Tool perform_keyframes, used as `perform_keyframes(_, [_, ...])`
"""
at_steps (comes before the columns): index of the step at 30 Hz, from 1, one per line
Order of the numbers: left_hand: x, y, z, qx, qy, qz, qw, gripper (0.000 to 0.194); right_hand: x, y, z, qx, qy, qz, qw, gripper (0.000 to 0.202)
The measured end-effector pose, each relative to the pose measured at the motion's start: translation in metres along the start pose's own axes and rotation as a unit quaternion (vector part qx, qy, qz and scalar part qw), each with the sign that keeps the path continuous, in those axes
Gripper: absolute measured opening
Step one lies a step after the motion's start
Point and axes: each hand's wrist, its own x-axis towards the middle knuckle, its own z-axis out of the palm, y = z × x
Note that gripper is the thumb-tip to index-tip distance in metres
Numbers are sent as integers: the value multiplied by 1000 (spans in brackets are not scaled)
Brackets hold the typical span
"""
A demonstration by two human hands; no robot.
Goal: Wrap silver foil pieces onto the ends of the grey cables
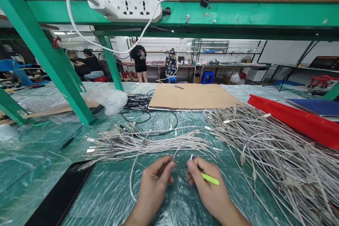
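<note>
White cable (176,150) is over counter (111,190), clamped in L hand (153,185) grip; R hand (208,193) grip closed on neon-yellow tool (210,178), tip apart. Cable bundle (164,143) beyond, cable pile (265,144) to R; done vs. left qty: can't tell.

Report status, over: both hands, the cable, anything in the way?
Left hand pinching a thin cable end. Right hand holding a yellow-green tool. Cable bundle just beyond; nothing visible between hands.

both hands (156,182) raised, fingers seemingly pinched
</note>
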Motion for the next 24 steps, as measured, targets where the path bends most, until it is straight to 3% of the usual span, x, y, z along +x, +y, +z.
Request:
perform_keyframes(5, [-2, 3, 1, -14, -4, -4, 1000, 32, 2, 4, 3, 79, -3, 33, 996, 39])
perform_keyframes(10, [-6, 3, 2, -30, -24, -5, 999, 28, 0, 1, 2, 100, 6, 18, 995, 40])
perform_keyframes(15, [-4, 3, 2, -52, -9, -6, 999, 26, -1, -6, 1, 46, -17, -33, 998, 31])
perform_keyframes(24, [-7, 3, 3, -71, -29, 5, 997, 23, -5, -2, 5, 21, -17, -34, 999, 20])
